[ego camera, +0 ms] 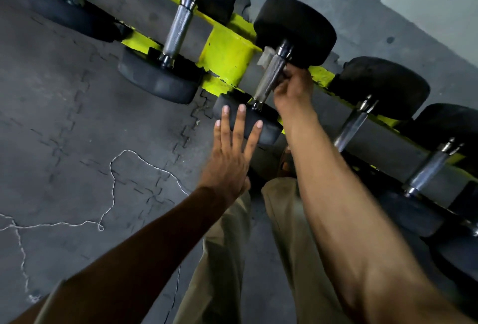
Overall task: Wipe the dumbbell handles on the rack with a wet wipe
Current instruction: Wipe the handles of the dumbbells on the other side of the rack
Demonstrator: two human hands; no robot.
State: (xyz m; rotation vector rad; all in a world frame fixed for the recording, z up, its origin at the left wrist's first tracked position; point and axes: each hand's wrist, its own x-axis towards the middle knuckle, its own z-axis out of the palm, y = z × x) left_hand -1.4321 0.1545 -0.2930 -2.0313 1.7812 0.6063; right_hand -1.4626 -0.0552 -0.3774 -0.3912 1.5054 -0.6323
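Note:
A yellow rack [227,54] carries a row of black dumbbells with knurled chrome handles. My right hand [293,90] is curled round the handle [271,75] of the middle dumbbell, and a pale wet wipe [266,56] pokes out on the far side of that handle near its upper end. My left hand [232,150] is spread with straight fingers, fingertips on the near black head [261,121] of the same dumbbell. The far head [297,28] sits above the rack rail.
More dumbbells lie on the rack to the left [178,31] and to the right [354,121], [429,165]. Grey interlocking floor mats [77,129] stretch to the left, with a thin white string [113,186] lying on them. My khaki trouser legs [232,246] are below.

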